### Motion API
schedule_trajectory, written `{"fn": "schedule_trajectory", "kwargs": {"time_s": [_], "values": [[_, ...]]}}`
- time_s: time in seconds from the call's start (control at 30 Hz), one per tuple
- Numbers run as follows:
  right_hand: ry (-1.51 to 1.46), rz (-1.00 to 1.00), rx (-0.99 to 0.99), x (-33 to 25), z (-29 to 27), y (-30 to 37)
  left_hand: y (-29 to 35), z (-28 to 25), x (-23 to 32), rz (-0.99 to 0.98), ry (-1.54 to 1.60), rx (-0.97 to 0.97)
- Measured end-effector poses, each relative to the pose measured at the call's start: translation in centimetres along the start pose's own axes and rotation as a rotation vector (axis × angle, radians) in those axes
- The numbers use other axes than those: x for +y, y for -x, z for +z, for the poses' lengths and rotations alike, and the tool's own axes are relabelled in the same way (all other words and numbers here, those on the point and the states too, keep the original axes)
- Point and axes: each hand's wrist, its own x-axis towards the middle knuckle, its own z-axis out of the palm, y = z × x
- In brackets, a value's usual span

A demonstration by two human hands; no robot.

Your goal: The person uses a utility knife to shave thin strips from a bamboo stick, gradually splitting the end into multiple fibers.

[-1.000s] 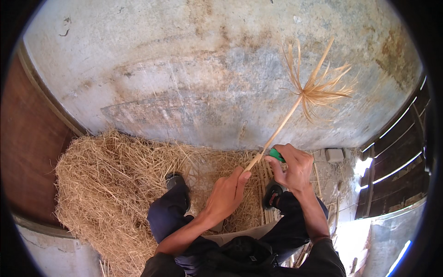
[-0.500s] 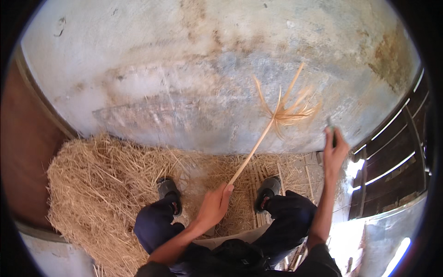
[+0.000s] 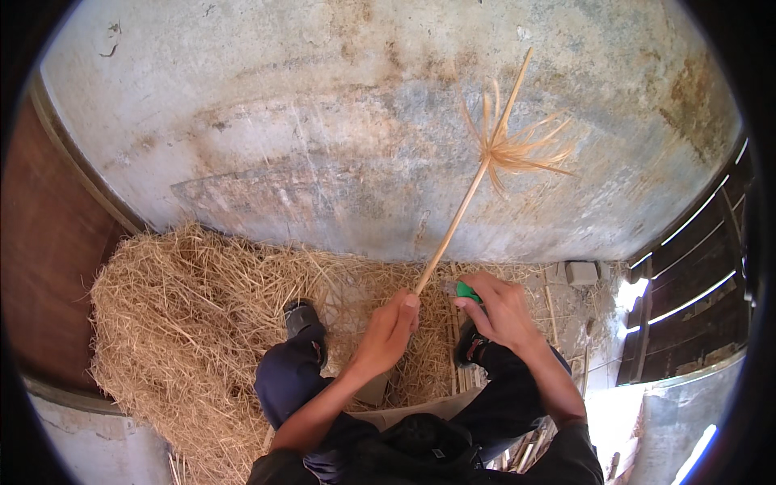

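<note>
My left hand [image 3: 386, 338] is closed around the lower end of a thin, straw-coloured stick [image 3: 457, 224], which slants up and to the right in front of the wall. Partway up it, a tuft of frayed strips [image 3: 517, 153] fans outward, and the bare tip reaches beyond. Just right of the stick's lower end, my right hand [image 3: 508, 311] is closed on a small green-handled knife [image 3: 466, 292]. A greyish tip at its left end looks like the blade, but is too blurred to make out fully. The knife and the stick appear slightly apart.
A large heap of straw [image 3: 186, 315] rises at my left, with loose straw and thin sticks around my shoes [image 3: 305, 325]. Ahead stands a stained plaster wall [image 3: 323, 137]. A small grey block [image 3: 581, 273] sits by its base, and dark slatted boards [image 3: 687, 291] close the right side.
My right hand has come down and left with the knife, close to the stick's lower end. My left hand and the stick have shifted up and slightly right.
</note>
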Motion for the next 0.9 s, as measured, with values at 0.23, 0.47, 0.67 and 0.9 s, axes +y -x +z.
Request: {"fn": "schedule_trajectory", "kwargs": {"time_s": [0.23, 0.47, 0.67, 0.9], "values": [[0.037, -0.110, 0.015, -0.5, -1.2, -4.0, -0.2, 0.6, 0.6, 0.034, -0.009, 0.013], [0.020, -0.160, 0.057, -0.2, 0.8, -2.9, -0.2, 0.6, 1.1, 0.136, -0.087, 0.064], [0.049, -0.179, 0.104, -0.1, 1.2, -2.4, 0.3, 1.2, 1.4, 0.130, -0.214, 0.118], [0.090, -0.189, 0.177, 0.3, 1.1, -2.6, 0.5, 1.2, 2.0, 0.093, -0.290, 0.103]]}}
